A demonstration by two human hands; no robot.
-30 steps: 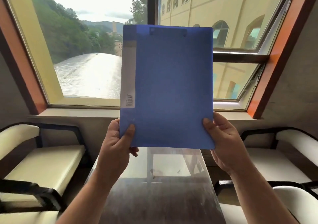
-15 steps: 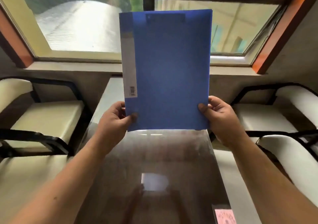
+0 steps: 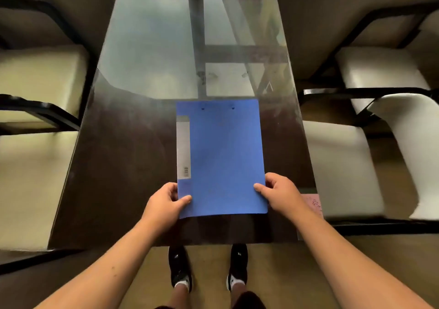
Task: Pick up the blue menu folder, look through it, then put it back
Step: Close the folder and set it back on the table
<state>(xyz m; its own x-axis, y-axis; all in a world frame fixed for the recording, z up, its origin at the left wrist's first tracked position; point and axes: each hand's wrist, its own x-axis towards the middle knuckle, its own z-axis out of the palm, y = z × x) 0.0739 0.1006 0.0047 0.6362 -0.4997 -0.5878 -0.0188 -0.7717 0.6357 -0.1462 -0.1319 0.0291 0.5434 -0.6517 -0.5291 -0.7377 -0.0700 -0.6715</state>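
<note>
The blue menu folder (image 3: pixel 223 156) is closed, flat and low over the near half of the dark glass-topped table (image 3: pixel 123 166); whether it touches the glass I cannot tell. A grey spine strip with a barcode runs down its left side. My left hand (image 3: pixel 166 201) grips its lower left corner with the thumb on top. Its lower right edge is held by my right hand (image 3: pixel 280 194), thumb on the cover.
Cream-cushioned chairs with black frames stand on both sides, such as one on the left (image 3: pixel 35 76) and one on the right (image 3: pixel 384 71). A pink card (image 3: pixel 313 201) lies at the table's right edge beside my right hand. My black shoes (image 3: pixel 180 266) stand under the near edge.
The folder has come down from upright in front of the window to flat and low over the table. Both hands kept their grip, and my view tilted down.
</note>
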